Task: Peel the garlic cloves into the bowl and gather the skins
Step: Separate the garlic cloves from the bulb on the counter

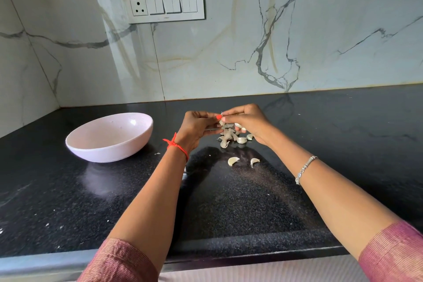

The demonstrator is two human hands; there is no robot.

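Shows pale pink on the round ceramic bowl [103, 152]. Reads black with fine grey speckle on the polished stone countertop [251, 201]. Runs white with grey veins and tan streaks over the marble-look wall panels [320, 30]. Plain white on the plastic switch plate [164, 16]. Cream on the curved garlic cloves [233, 161], grey-beige on the papery garlic skins [226, 136]. Bright red on the knotted wrist thread [176, 145], silver on the chain bracelet [305, 169], orange-red on one painted fingernail [219, 117]. Dusty pink, finely striped, on the woven fabric sleeves [119, 261].
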